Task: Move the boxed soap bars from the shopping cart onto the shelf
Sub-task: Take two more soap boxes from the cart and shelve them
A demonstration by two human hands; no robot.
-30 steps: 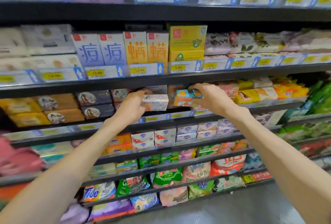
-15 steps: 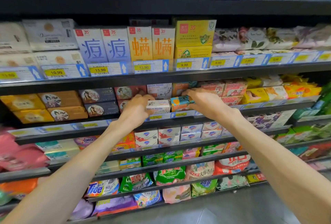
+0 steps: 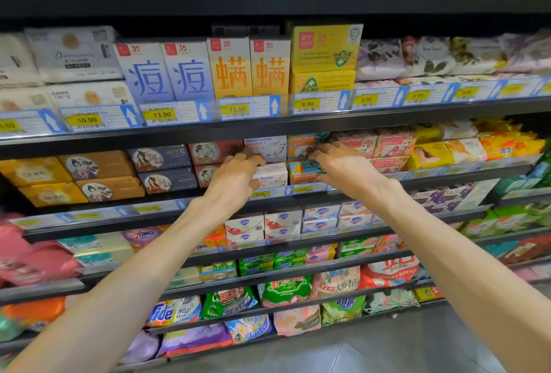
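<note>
The left hand held a white soap box and the right hand held an orange and blue one, both on the shelf beside matching boxes, likely to keep rows tidy.

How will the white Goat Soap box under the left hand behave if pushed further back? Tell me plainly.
The white Goat Soap box looks like stiff printed card with square edges, so it should probably slide flat rather than roll. It lies on its broad face on the shelf, so tipping seems unlikely. The left hand grips its end; the glossy card may be somewhat slippery.
</note>
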